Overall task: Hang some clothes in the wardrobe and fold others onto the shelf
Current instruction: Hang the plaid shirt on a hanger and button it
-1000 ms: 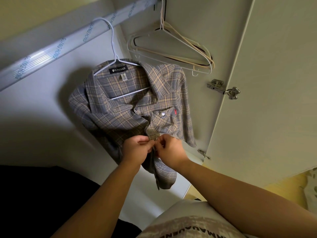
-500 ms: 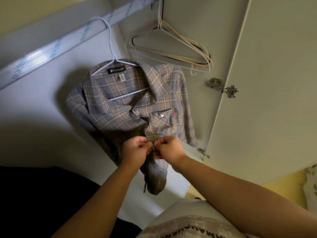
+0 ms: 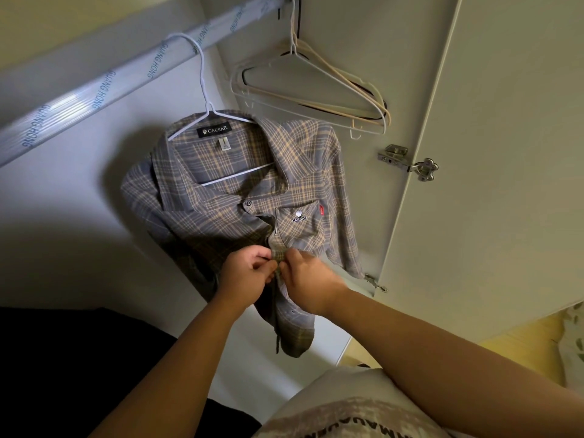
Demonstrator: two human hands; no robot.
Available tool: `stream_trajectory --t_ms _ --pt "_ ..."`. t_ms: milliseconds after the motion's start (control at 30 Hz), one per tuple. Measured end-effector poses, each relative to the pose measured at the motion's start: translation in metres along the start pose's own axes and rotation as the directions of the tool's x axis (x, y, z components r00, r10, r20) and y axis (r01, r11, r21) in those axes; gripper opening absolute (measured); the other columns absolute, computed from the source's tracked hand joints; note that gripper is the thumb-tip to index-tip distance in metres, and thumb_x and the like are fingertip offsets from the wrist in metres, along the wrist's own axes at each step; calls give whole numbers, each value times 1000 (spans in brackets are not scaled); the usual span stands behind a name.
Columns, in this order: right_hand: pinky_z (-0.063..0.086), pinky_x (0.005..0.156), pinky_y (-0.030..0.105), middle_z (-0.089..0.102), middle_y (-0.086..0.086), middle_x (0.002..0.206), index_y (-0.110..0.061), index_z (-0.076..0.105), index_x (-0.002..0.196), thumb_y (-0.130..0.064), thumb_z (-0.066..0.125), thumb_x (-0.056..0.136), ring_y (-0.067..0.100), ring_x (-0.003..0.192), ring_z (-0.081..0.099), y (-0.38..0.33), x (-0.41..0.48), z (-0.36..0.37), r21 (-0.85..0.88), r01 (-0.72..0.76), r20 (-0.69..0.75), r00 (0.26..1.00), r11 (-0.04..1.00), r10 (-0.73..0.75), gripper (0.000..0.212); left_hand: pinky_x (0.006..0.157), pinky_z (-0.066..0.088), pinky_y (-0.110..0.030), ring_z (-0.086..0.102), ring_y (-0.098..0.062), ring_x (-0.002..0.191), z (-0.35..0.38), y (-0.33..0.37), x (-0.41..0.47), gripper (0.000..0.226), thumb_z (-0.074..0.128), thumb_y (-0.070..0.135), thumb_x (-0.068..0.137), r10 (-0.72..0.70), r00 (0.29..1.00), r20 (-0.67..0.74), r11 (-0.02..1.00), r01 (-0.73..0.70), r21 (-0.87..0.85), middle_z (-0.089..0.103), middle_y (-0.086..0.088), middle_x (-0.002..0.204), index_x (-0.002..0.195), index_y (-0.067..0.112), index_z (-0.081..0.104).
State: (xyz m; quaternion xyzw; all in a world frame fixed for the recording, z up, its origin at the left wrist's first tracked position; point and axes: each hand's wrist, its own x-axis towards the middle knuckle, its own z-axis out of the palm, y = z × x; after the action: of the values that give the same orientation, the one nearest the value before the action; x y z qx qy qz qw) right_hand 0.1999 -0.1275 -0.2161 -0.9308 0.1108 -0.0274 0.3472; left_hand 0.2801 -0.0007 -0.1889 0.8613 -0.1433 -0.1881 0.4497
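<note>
Soft plaid cloth shirt [image 3: 240,197], glossy film-wrapped metal rail [image 3: 104,86]

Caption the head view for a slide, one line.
Left hand and right hand pinch the front of a plaid shirt hanging from a white hanger.

On the shirt [image 3: 221,200] placket, the left hand [image 3: 245,275] and right hand [image 3: 313,286] cover the spot in their grip. The size tag [image 3: 225,143] under its collar is too small to read. Above the shirt, the rail [image 3: 94,93] and spare hangers [image 3: 316,105] run off the top edge.
</note>
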Motion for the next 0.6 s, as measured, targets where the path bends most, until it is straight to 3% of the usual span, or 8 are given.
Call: stream_trajectory --t_ms 100,167,233,300,367,500,567,600 --pt "47 68 40 59 16 103 -6 52 106 -32 37 105 33 84 58 -1 -1 5 -15 50 -66 997 999 -51 30 71 57 -22 70 -12 78 -3 5 2 17 67 6 92 30 999 22 998 -31 59 73 0 90 108 10 70" --pt "48 66 41 60 14 94 -6 54 98 -27 40 105 29 77 55 -2 1 5 46 82 -116 990 996 -76 26 73 59 -26 71 -18 81 -2 9 1 18 66 5 92 15 1000 3 1000 -15 8 73 -2 89 108 11 71" --pt "43 62 31 56 8 82 -10 51 86 -24 45 103 21 69 49 -4 2 2 126 79 -166 984 989 -57 22 80 60 -31 72 -25 90 -2 8 0 21 65 1 92 -49 999 19 984 51 -168 74 -9 93 111 8 70" --pt "31 53 18 50 3 72 -11 47 78 -21 49 101 14 61 43 -6 3 -1 213 5 -190 981 977 36 25 83 58 -28 71 -24 100 1 8 -3 28 62 -3 92 -124 986 114 895 161 -416 73 -13 105 118 5 66" --pt "29 50 19 48 0 66 -11 47 73 -20 50 100 10 56 42 -7 5 -1 302 -86 -173 974 949 143 28 82 57 -23 70 -20 102 5 7 -7 28 60 -5 93 -154 976 156 817 215 -536 72 -13 109 119 5 63" --pt "38 51 23 53 0 64 -12 52 71 -20 50 99 13 56 47 -9 6 2 516 -209 -87 952 831 293 29 81 56 -26 72 -16 95 13 0 -11 18 64 1 92 -206 973 108 778 230 -585 74 -9 105 102 14 71" --pt "42 53 28 55 3 66 -9 56 72 -18 51 98 15 58 49 -11 5 2 600 -248 -45 939 760 342 28 84 56 -32 72 -17 96 17 -6 -11 17 67 9 92 -186 982 22 846 172 -505 75 -6 102 94 24 73" --pt "43 55 31 57 5 67 -8 57 72 -18 51 98 16 59 50 -12 5 2 621 -252 -39 936 742 350 28 85 57 -35 71 -17 96 18 -7 -12 14 68 13 92 -147 987 -60 915 113 -386 76 -2 99 93 26 73"
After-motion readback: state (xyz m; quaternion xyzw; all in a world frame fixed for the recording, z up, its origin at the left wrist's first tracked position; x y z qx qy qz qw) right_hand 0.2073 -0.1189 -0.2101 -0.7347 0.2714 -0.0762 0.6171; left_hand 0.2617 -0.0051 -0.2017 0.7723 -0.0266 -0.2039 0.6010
